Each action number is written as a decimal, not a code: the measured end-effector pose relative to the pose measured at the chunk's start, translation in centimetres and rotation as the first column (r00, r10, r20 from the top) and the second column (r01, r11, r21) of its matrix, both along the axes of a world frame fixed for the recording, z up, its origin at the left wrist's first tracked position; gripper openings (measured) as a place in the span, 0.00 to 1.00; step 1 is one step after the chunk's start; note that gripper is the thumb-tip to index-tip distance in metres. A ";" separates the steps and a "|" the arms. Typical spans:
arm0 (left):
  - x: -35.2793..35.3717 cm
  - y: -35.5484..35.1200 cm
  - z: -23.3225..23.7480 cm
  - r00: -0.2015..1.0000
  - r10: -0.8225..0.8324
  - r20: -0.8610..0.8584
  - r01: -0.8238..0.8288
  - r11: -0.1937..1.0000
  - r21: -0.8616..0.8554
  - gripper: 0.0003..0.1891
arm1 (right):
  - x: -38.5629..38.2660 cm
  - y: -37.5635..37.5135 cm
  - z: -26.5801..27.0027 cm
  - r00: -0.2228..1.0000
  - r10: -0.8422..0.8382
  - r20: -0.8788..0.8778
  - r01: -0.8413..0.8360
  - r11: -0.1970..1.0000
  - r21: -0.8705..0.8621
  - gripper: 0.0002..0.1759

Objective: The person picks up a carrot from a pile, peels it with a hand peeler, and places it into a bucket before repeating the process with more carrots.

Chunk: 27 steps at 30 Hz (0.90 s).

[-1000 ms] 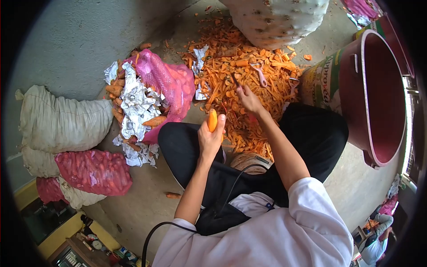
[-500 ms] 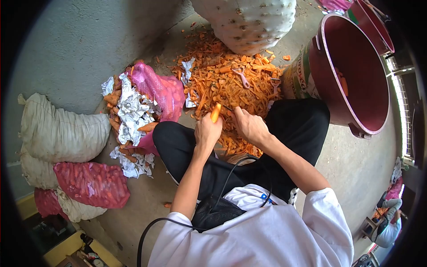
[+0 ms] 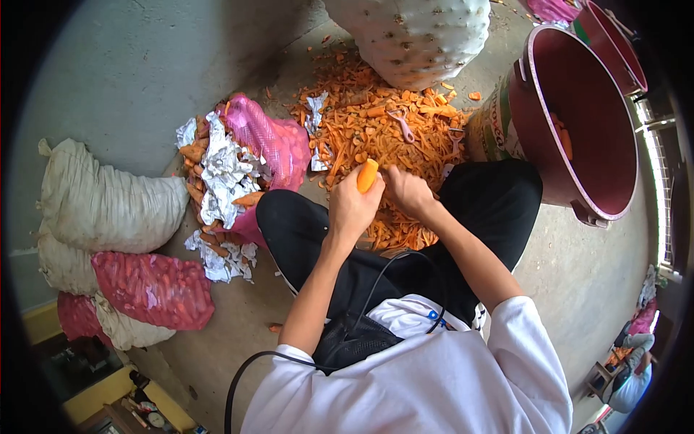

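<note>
My left hand [image 3: 352, 206] is wrapped around a peeled orange carrot [image 3: 367, 176], whose end pokes up past the fingers. Close to its right, my right hand [image 3: 408, 192] is closed, apparently on a small tool that the fingers hide. Both hands are over a heap of carrot peelings [image 3: 361, 119] on the floor between my legs. A pink peeler [image 3: 403, 126] lies on that heap, beyond the hands.
A large maroon tub [image 3: 578, 170] with a few carrots inside stands at the right. Unpeeled carrots with crumpled paper [image 3: 225, 177] spill beside a pink mesh sack [image 3: 267, 137]. White sacks [image 3: 112, 199] and a red mesh sack [image 3: 152, 289] lie left. A bulging white sack [image 3: 416, 40] stands ahead.
The carrot has tilted and shows more of its end, and my left hand has turned with it. The thin dark tool tip by my right hand is now out of sight. The view shifted slightly.
</note>
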<state>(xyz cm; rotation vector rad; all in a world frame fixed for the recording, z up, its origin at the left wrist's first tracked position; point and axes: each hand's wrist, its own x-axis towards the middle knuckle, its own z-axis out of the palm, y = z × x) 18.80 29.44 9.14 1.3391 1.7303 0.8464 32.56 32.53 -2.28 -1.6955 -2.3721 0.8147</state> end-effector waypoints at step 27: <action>-2.2 -0.6 -2.4 0.926 -0.377 0.000 0.376 0.924 0.063 0.27 | -1.1 0.5 9.7 0.223 -0.663 -0.715 0.066 0.742 -0.668 0.13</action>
